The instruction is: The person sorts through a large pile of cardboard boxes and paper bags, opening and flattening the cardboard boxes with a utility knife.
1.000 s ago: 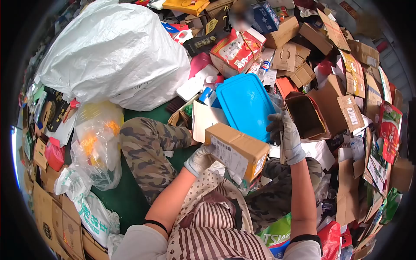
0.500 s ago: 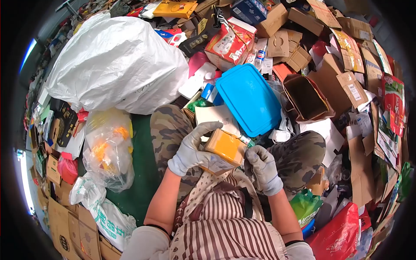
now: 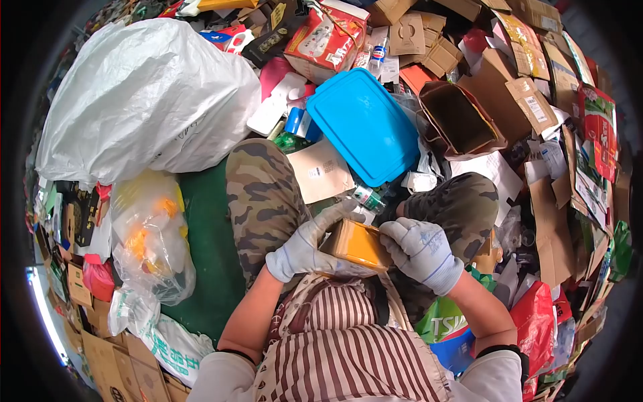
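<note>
A small cardboard box point(image 3: 362, 242) with shiny orange-yellow tape over its top is held above my lap. My left hand point(image 3: 309, 242), in a whitish work glove, grips it from the left, with the fingers behind and the thumb side in front. My right hand point(image 3: 423, 253), gloved the same way, is at the box's right upper edge with its fingers bent and pinched there. Whether a flap or a bit of tape is between those fingertips is hidden. Just beyond the box lie a clear plastic bottle point(image 3: 368, 197) and a flat brown cardboard piece point(image 3: 320, 173).
A blue plastic lid point(image 3: 363, 127) lies ahead, beside an open brown box point(image 3: 462, 120). A big white sack point(image 3: 151, 100) bulges at left, above a clear bag point(image 3: 151, 248). Flattened cardboard point(image 3: 552, 231) and a red bag point(image 3: 534, 321) crowd the right.
The box has turned slightly in my left hand and sits lower against my body. My right hand has come in from beside it to touch its right edge. The view has tipped downward.
</note>
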A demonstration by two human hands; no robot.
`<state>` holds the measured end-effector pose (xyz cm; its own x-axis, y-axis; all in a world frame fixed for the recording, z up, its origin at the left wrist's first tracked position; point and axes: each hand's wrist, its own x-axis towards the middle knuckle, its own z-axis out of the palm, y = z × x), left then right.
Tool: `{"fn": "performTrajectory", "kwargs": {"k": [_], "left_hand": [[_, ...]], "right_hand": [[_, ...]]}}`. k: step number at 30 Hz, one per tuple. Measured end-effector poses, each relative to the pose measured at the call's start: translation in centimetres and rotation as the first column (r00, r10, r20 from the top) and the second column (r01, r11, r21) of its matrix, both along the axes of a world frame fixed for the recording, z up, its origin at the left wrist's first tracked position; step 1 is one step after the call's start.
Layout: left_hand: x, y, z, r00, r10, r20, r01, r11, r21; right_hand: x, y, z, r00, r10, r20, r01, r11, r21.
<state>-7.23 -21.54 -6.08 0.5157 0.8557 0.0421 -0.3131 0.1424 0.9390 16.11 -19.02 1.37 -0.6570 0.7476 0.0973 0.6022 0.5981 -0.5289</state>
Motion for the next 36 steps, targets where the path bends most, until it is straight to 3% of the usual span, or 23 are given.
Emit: {"fn": "performTrajectory", "kwargs": {"k": [4,7,10,14,18,21,22,25,26,27,28,29,30,31,33,36], "left_hand": [[0.2,-0.2,0.0,0.995,-0.041,-0.090,0.048,0.996,0.069],[0.4,-0.4,0.6,0.973,-0.013,-0.229,0.045,0.990,0.134],[0.5,-0.8,1.7,0.933,0.055,-0.356,0.043,0.964,0.261],[0.3,-2.4,1.7,0.897,0.207,-0.391,-0.006,0.889,0.457],[0.0,-3.9,1.6,0.882,0.297,-0.365,-0.054,0.834,0.549],[-0.5,-4.8,2.7,0.845,0.359,-0.396,-0.052,0.792,0.609],[-0.9,-5.2,2.7,0.827,0.388,-0.407,-0.072,0.791,0.607],[-1.2,-5.4,2.8,0.860,0.316,-0.400,-0.009,0.794,0.608],[-1.0,-5.7,3.0,0.868,0.329,-0.371,-0.044,0.797,0.602],[-1.0,-5.9,2.8,0.846,0.380,-0.375,-0.020,0.725,0.689],[-1.0,-6.0,2.5,0.823,0.430,-0.371,0.010,0.642,0.766],[-1.0,-6.2,2.3,0.803,0.477,-0.359,0.046,0.550,0.834],[-0.8,-6.7,2.5,0.688,0.592,-0.420,0.180,0.422,0.888],[-0.6,-7.0,2.4,0.672,0.623,-0.401,0.214,0.355,0.910],[-0.2,-7.0,2.1,0.641,0.685,-0.346,0.286,0.205,0.936],[0.7,-6.8,2.2,0.699,0.562,-0.443,0.409,0.194,0.892]], "right_hand": [[0.1,0.2,0.2,0.975,0.083,0.204,-0.098,0.993,0.065],[-0.4,-0.7,0.8,0.864,0.072,0.498,-0.202,0.956,0.212],[-0.8,-2.0,0.7,0.802,0.030,0.596,-0.270,0.908,0.319],[-1.1,-3.2,0.7,0.766,0.044,0.641,-0.320,0.892,0.321],[-1.0,-4.0,0.9,0.777,0.085,0.624,-0.339,0.891,0.302],[0.1,-3.3,-0.3,0.651,-0.039,0.758,-0.300,0.905,0.303],[1.4,-1.9,-0.9,0.632,0.044,0.774,-0.279,0.945,0.173],[2.2,-1.2,-1.1,0.835,0.063,0.546,-0.164,0.977,0.138],[2.0,-0.8,-0.8,0.936,0.085,0.341,-0.126,0.987,0.098],[1.7,-0.2,-0.3,0.989,0.088,0.118,-0.094,0.994,0.051],[2.0,0.0,0.3,0.999,0.030,-0.018,-0.033,0.968,-0.248],[1.7,0.0,0.5,0.979,-0.149,-0.137,0.059,0.856,-0.513],[1.2,0.0,0.6,0.917,-0.349,-0.195,0.094,0.662,-0.743],[1.0,0.1,0.6,0.819,-0.543,-0.188,0.066,0.414,-0.908],[1.1,0.8,-1.3,0.837,-0.514,-0.190,0.056,0.425,-0.904],[-1.1,1.7,-0.7,0.891,-0.447,-0.085,0.084,0.347,-0.934]]}}
